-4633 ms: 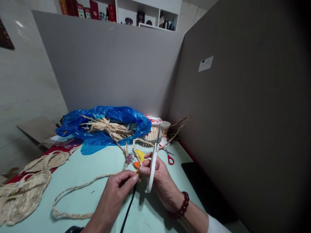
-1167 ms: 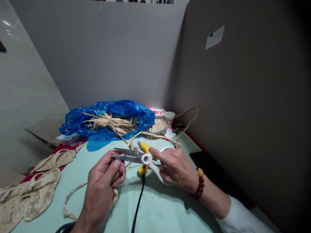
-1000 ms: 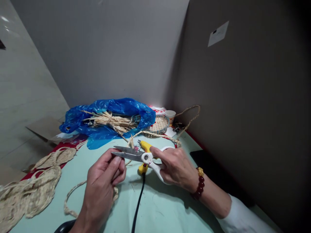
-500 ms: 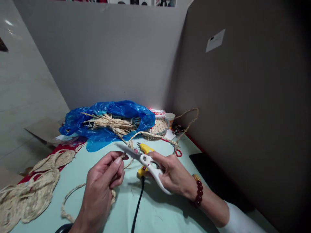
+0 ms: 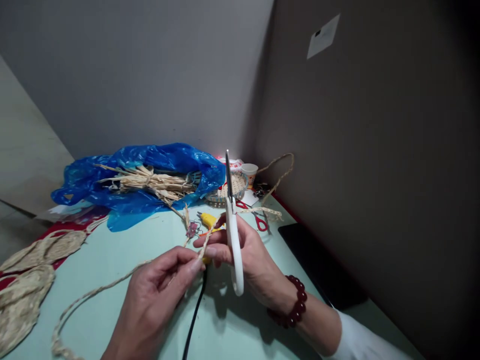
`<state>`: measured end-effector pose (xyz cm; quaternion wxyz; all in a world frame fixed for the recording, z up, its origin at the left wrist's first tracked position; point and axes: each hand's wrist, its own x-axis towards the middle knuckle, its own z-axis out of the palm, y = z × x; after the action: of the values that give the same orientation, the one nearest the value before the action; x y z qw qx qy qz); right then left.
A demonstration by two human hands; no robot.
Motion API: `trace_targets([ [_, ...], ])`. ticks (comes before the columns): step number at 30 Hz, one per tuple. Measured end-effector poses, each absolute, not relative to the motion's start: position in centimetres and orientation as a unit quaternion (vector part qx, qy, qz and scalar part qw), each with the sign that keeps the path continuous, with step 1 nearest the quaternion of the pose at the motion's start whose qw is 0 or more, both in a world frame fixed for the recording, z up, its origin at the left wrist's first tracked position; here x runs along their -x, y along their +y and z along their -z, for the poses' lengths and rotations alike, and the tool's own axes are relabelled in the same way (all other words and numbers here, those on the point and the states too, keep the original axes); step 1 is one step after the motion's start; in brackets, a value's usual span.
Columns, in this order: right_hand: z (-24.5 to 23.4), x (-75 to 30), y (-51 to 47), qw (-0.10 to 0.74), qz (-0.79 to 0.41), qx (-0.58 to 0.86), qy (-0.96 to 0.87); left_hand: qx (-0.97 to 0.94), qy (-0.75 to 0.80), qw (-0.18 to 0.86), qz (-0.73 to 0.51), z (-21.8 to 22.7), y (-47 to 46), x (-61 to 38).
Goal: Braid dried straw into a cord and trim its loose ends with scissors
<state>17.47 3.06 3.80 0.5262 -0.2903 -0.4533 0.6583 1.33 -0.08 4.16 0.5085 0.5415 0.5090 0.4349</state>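
Observation:
My left hand [image 5: 155, 287] pinches a braided straw cord [image 5: 206, 241] between thumb and fingertips. Part of the cord curves away over the table on the left. White-handled scissors [image 5: 234, 250] are in my right hand [image 5: 257, 260], their blades closed and pointing up and away. The thumb and fingers of that hand also reach the cord, right beside the left fingertips; whether they grip it firmly is hard to tell. A yellow glue gun [image 5: 208, 220] lies behind the hands, partly covered by them, with its black cable [image 5: 195, 315] running towards me.
A blue plastic bag [image 5: 168, 152] with a bundle of dry straw [image 5: 150, 181] lies at the back. Near it are a woven basket [image 5: 239, 185], a paper cup [image 5: 249, 172] and red-handled scissors [image 5: 261, 223]. Coiled straw pieces [image 5: 26, 300] lie left; a black flat object [image 5: 318, 265] lies right.
The scissors have swung from pointing left across the cord to pointing upward. My right hand's fingers have come to the cord beside the left hand. The view has shifted slightly right.

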Motion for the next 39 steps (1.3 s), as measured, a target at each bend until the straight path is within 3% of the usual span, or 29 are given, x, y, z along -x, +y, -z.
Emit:
trace_targets([
  [10,-4.2,-17.7,2.9,0.576,-0.615,0.336,-0.42,-0.588,0.572,0.423,-0.385,-4.4,-0.7,-2.2],
  [22,-4.5,-18.7,3.7,0.62,-0.56,0.326,-0.444,-0.595,0.609,0.292,-0.437,-3.7,-0.2,-1.5],
  [25,-4.3,-18.9,3.8,0.614,-0.58,0.29,-0.451,-0.579,0.598,0.329,-0.445,-3.8,-0.3,-1.6],
  [32,-4.7,-18.8,3.6,0.594,-0.602,0.25,-0.471,-0.528,0.514,0.539,-0.408,-4.2,0.5,-1.5],
  [39,-4.6,-19.0,3.8,0.589,-0.597,0.279,-0.467,-0.581,0.543,0.448,-0.409,-4.4,0.2,-1.5],
])
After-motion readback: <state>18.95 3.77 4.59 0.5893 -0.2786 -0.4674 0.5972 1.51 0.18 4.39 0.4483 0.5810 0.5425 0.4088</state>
